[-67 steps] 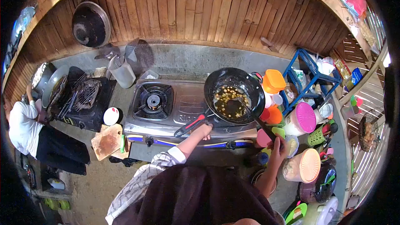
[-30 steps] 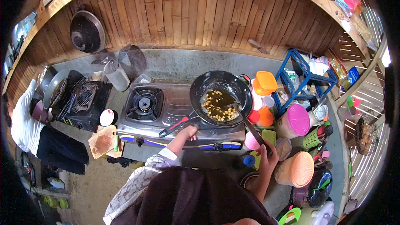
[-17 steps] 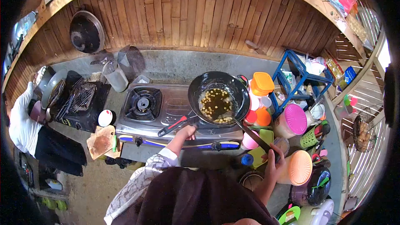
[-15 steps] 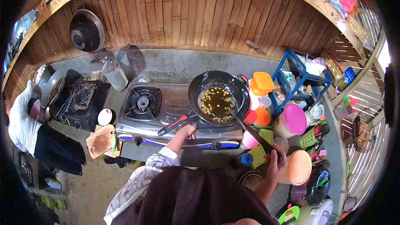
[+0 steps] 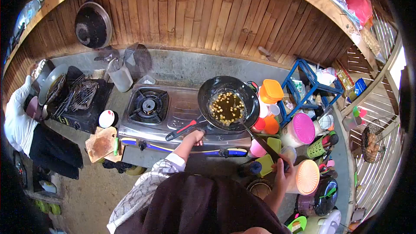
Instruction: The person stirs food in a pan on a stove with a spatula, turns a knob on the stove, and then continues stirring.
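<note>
Right grip point(image 5: 284, 169) clamped on spatula point(image 5: 269, 150), left grip point(image 5: 197, 138) unclear, orange tub point(image 5: 271, 91) crowding wok point(image 5: 207, 94)

Spatula point(image 5: 265, 145) tip nearer wok point(image 5: 208, 91) rim; pale pieces point(image 5: 222, 116) more scattered across liquid point(image 5: 226, 103).

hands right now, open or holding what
Left hand: fingers curled by the wok handle; cannot tell whether gripping.
Right hand: holding the long dark utensil.

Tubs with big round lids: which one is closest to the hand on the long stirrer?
The peach-lidded tub, beside the right hand; the pink-lidded tub is farther back, near the blue rack.
</note>
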`<move>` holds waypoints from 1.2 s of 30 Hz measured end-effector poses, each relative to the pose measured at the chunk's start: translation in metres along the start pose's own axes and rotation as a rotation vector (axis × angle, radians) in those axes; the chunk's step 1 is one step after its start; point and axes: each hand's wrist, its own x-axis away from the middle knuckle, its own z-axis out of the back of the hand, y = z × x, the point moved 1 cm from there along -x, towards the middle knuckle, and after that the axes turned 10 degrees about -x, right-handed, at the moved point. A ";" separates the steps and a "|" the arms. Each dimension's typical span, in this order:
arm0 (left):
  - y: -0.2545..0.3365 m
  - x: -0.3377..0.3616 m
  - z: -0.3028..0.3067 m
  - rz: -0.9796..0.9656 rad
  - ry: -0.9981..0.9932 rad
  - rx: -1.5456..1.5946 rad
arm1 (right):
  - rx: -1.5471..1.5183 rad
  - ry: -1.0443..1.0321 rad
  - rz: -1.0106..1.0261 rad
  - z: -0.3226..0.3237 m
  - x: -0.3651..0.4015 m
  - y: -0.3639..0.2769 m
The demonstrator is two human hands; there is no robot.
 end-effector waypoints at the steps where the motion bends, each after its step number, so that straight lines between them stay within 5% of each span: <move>1: -0.001 -0.002 0.000 -0.007 0.007 0.006 | 0.005 -0.040 -0.004 -0.004 0.000 0.004; 8: -0.002 -0.003 -0.001 -0.010 -0.011 0.036 | -0.023 -0.146 -0.160 -0.044 0.008 0.024; 16: -0.008 -0.015 -0.005 -0.039 0.009 0.054 | -0.060 -0.312 0.045 -0.088 -0.007 0.062; 20: -0.005 -0.013 -0.003 -0.009 -0.037 0.004 | -0.051 -0.375 -0.074 -0.102 -0.017 0.077; 31: 0.000 -0.001 0.000 -0.001 0.003 0.053 | -0.056 -0.299 -0.086 -0.101 -0.029 0.102; 34: -0.003 -0.006 -0.002 0.007 0.008 0.048 | -0.058 -0.341 0.191 -0.091 -0.022 0.076; 36: -0.003 -0.008 -0.003 -0.003 0.017 0.020 | -0.077 -0.276 0.083 -0.081 -0.017 0.068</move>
